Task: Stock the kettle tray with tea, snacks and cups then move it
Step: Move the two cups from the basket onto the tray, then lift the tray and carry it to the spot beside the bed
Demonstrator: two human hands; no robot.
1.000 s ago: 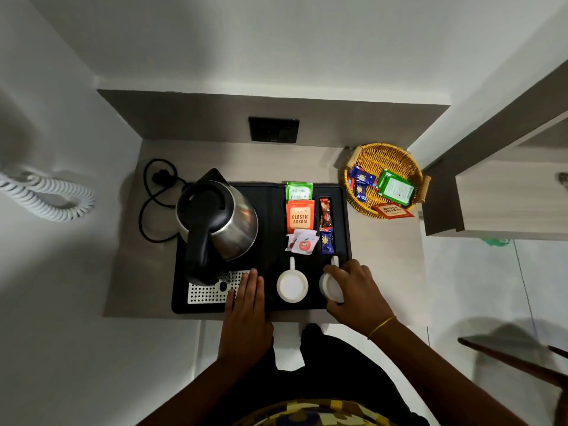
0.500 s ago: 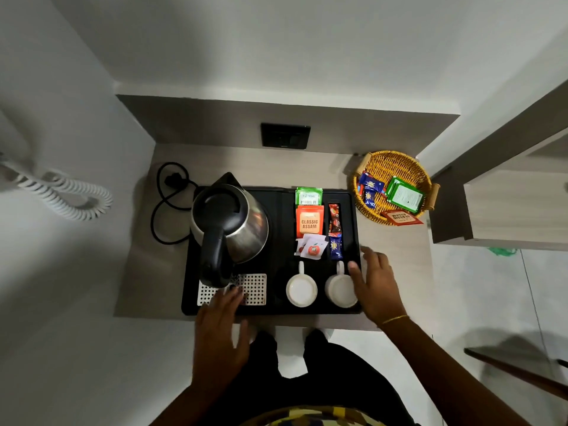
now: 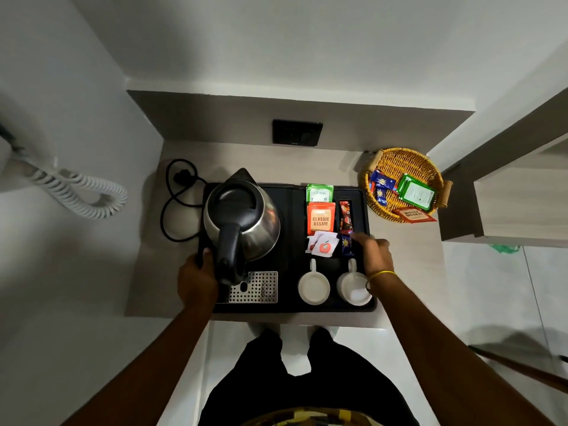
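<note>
A black kettle tray [image 3: 292, 305] lies on the beige counter. On its left half stands a steel kettle [image 3: 242, 222] with a black handle, above a perforated drip plate [image 3: 256, 287]. Its right half holds green and orange tea packets [image 3: 320, 210], small white sachets [image 3: 321, 245] and slim snack sticks [image 3: 346, 222]. Two white cups [image 3: 314, 285] sit side by side at the front right. My left hand [image 3: 196, 279] grips the tray's left edge. My right hand [image 3: 373, 253] curls over the tray's right edge beside the snack sticks.
A wicker basket [image 3: 402, 162] with more packets sits at the back right of the counter. The kettle's black cord [image 3: 178, 204] loops left of the tray. A wall socket [image 3: 297, 132] is behind. A white coiled phone cord [image 3: 80, 192] hangs on the left wall. A cabinet stands at right.
My left hand moved from the tray's front to its left edge and closed on it. My right hand left the right cup and went to the tray's right edge.
</note>
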